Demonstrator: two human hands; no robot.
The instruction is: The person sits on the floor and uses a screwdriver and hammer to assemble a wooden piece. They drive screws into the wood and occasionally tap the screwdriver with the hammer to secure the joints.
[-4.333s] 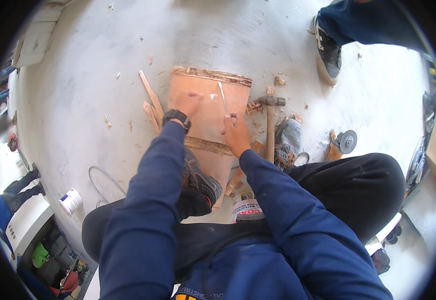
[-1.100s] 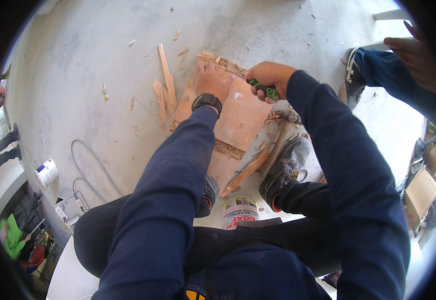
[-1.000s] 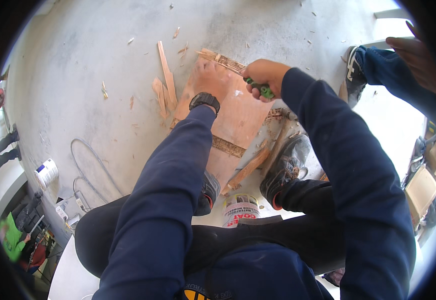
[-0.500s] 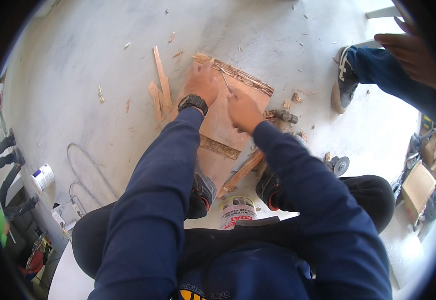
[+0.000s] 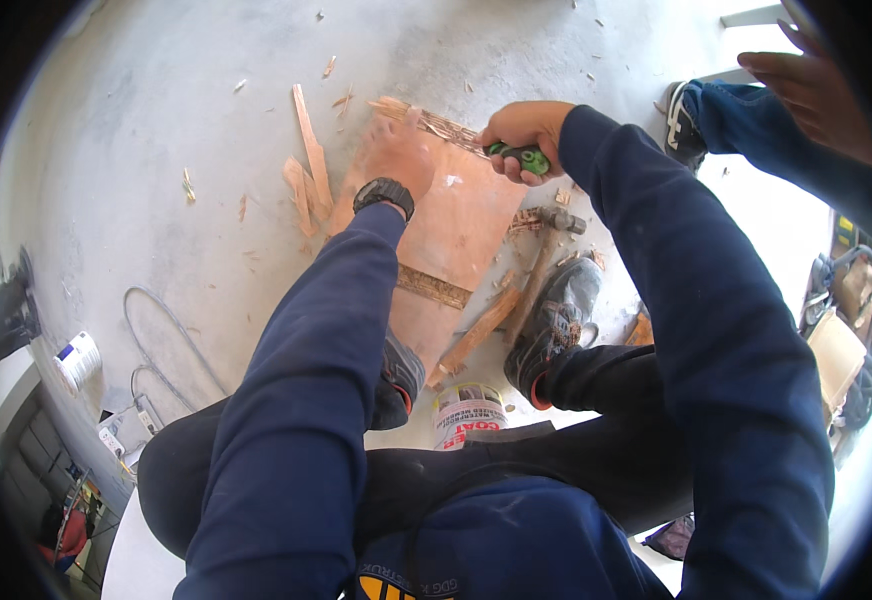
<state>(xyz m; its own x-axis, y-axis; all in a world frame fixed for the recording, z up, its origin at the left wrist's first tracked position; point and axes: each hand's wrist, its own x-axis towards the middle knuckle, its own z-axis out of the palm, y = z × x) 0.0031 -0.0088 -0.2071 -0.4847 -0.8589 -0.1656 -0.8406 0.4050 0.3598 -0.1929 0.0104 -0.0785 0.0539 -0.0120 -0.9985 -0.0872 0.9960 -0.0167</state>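
Observation:
A reddish-brown wooden panel (image 5: 466, 215) lies on the floor before my feet. Its far edge (image 5: 446, 128) is splintered, with rough layers showing, and a dark rough strip (image 5: 434, 287) crosses its nearer part. My left hand (image 5: 401, 155), a black watch at its wrist, lies with fingers stretched over the panel's far left corner; it looks slightly blurred. Closed round the green and black handle of a screwdriver (image 5: 528, 158), my right hand (image 5: 536, 130) is at the far right corner. The screwdriver's tip cannot be made out against the splintered edge.
A hammer (image 5: 546, 250) lies by my right shoe (image 5: 566, 300), beside a wood strip (image 5: 486, 325). Splintered strips (image 5: 311, 150) lie left of the panel. A bucket (image 5: 468, 410) stands between my feet. Another person's hand (image 5: 806, 95) and shoe (image 5: 684, 125) are at the right.
My right hand has swung right and outward with the screwdriver, from above the panel to its far right corner. My right knee and foot have shifted. The left hand stays on the panel.

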